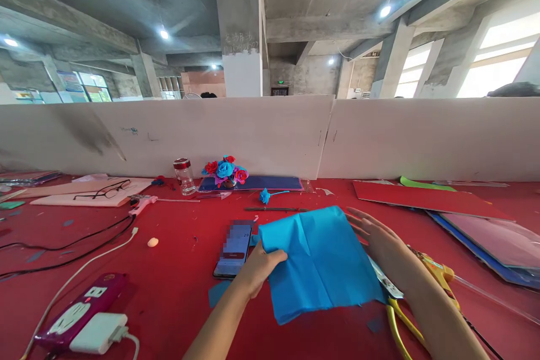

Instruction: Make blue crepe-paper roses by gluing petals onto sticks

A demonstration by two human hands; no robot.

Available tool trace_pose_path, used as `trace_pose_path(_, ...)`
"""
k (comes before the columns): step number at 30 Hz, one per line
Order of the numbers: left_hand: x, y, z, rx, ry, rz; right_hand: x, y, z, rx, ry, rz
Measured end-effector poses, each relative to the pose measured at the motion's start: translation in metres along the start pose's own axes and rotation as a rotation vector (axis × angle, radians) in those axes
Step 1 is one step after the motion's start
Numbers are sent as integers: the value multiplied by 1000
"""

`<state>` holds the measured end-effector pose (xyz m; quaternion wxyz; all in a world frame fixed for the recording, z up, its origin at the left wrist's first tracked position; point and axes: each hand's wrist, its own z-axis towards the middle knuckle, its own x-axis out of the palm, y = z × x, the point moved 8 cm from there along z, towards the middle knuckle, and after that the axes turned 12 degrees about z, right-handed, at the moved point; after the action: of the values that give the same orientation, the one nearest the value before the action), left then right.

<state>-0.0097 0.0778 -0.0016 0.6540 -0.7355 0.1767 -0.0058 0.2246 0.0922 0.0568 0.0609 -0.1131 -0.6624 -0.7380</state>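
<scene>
A folded blue sheet of fabric or paper [323,261] lies on the red table [177,281] in front of me. My left hand [258,269] pinches its left edge, fingers closed on it. Stretched out flat, my right hand [379,239] rests at the sheet's right edge with fingers spread. A phone [234,247] lies just left of the sheet, beside my left hand. Yellow-handled scissors [399,315] lie under my right forearm, with a yellow glue gun [439,273] close by.
A small bouquet of red and blue paper flowers [225,170] stands by the white partition [270,135], near a glass jar [184,175] and a single blue flower [265,196]. Glasses [103,190], another glue gun [142,203], cables and a power strip [82,306] are left; coloured sheets [426,198] right.
</scene>
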Motion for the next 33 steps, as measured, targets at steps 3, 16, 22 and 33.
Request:
trace_pose_path(3, 8, -1, -3, -25, 97, 121, 26, 29, -5, -342, 159, -474)
trace_pose_path(16, 35, 31, 7, -29, 346, 442, 93, -53, -34, -272, 737, -1411)
trace_pose_path(22, 17, 26, 9, 114, 283, 728, 83, -59, -38, -315, 663, -1380)
trace_pose_path(33, 15, 15, 3, 224, 288, 895, 81, -53, -44, -476, 626, -1385)
